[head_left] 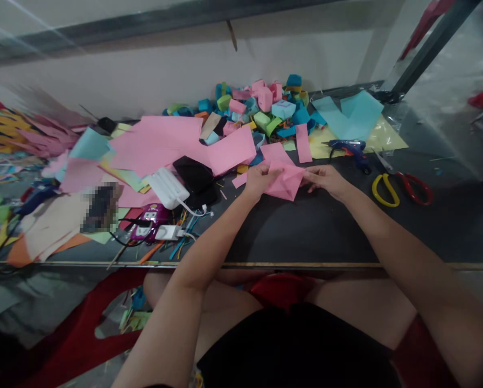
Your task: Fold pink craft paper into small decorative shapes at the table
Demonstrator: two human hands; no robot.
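Both hands are engaged on one pink paper sheet [286, 182], which lies partly folded on the dark table [306, 231] directly ahead of the person. Left hand [260, 179] pinches the sheet's left edge between thumb and fingers. Right hand [327, 180] grips the right corner, fingers closed on the paper.

Just right of the right hand lie scissors [403, 187] with one yellow and one red handle, flat on the table. Beyond them, a blue glue gun [348, 148] rests on a yellow sheet [386, 141], near a light blue sheet [352, 116].

Left of the hands, a black pouch [196, 180] and a white power strip [169, 188] sit side by side, with a tangle of cables [164, 229] nearer the table edge. Loose pink sheets [164, 143] overlap behind them.

Farthest back, against the wall, stands a heap of small folded paper boxes [261, 105] in pink, blue and green.
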